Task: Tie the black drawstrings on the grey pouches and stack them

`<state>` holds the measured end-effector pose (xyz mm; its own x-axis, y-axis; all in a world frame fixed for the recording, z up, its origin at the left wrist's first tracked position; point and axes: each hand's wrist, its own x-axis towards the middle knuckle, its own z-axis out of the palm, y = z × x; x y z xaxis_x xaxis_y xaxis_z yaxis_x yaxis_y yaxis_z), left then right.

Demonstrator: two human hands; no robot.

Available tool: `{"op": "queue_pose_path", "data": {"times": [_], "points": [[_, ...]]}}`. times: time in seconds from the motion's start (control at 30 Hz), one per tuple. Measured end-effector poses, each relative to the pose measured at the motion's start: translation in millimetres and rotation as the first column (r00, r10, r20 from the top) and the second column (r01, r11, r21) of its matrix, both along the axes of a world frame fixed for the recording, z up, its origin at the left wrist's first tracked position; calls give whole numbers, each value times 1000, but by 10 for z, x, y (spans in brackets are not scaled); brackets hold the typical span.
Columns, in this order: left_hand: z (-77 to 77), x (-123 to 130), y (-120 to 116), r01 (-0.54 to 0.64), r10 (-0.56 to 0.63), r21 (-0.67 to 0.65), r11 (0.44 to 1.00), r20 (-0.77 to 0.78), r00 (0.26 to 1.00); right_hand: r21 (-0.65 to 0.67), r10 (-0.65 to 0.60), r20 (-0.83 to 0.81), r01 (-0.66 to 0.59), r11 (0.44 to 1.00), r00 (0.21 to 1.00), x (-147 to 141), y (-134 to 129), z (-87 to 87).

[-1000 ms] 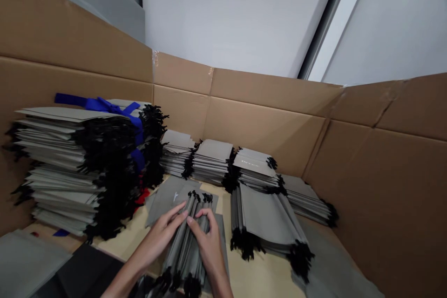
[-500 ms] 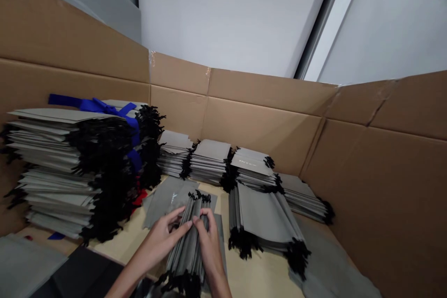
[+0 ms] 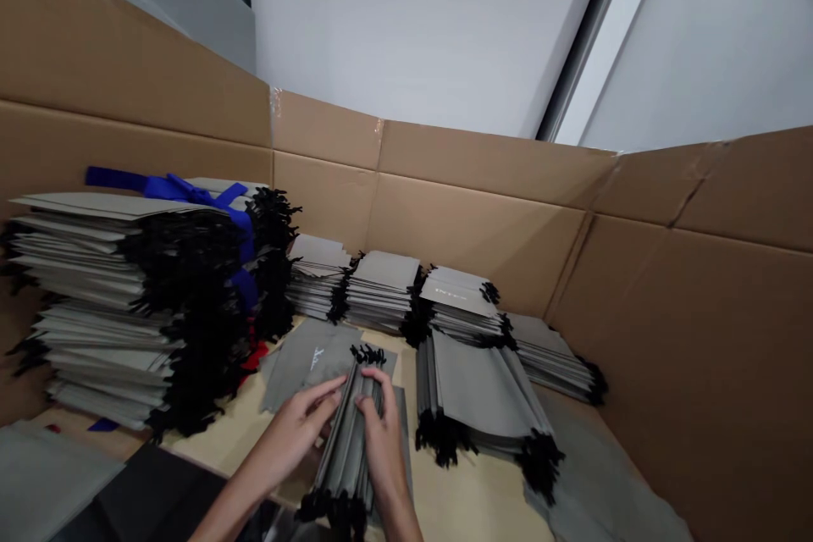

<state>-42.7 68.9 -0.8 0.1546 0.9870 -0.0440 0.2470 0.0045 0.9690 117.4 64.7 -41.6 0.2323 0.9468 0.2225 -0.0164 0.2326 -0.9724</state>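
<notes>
Grey drawstring-bag bundle with black cords (image 3: pixel 346 449) gripped between left hand (image 3: pixel 292 432) and right hand (image 3: pixel 383 449), both pressed against its sides; four grey bag stacks (image 3: pixel 381 284) along far cardboard wall (image 3: pixel 476 216).

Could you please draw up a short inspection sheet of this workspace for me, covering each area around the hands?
Surface: pale wooden board, partly covered by bags.
Job's things: a bundle of grey drawstring bags with black cords, lying on a flat grey bag with a white logo.
Clutter: tall stacks of grey bags to the left, with a blue ribbon on top; smaller stacks behind.
Hands: left hand has its fingers against the bundle's side; right hand grips it.
Cables: nothing seen.
Surroundings: cardboard sheets stand around the board, with a white wall beyond.
</notes>
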Motion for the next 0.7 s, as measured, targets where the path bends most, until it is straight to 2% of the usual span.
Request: {"op": "queue_pose_path", "data": {"times": [0.2, 0.33, 0.4, 0.53, 0.7], "points": [[15, 62, -29, 21, -21, 18, 1000, 7, 1000, -31, 29, -22, -30, 999, 999, -12, -21, 19], [57, -46, 15, -53, 53, 20, 998, 24, 998, -91, 14, -136, -27, 996, 991, -27, 14, -68], [72, -94, 36, -81, 81, -4, 997, 38, 996, -107, 73, -148, -90, 990, 986, -45, 37, -123], [15, -89, 80, -126, 127, -9, 992, 79, 989, -50, 218, 26, -216, 975, 976, -71, 6, -130], [-155, -78, 111, -160, 155, 26, 987, 130, 979, -12, 305, 170, -307, 952, 937, 29, -111, 9]]}}
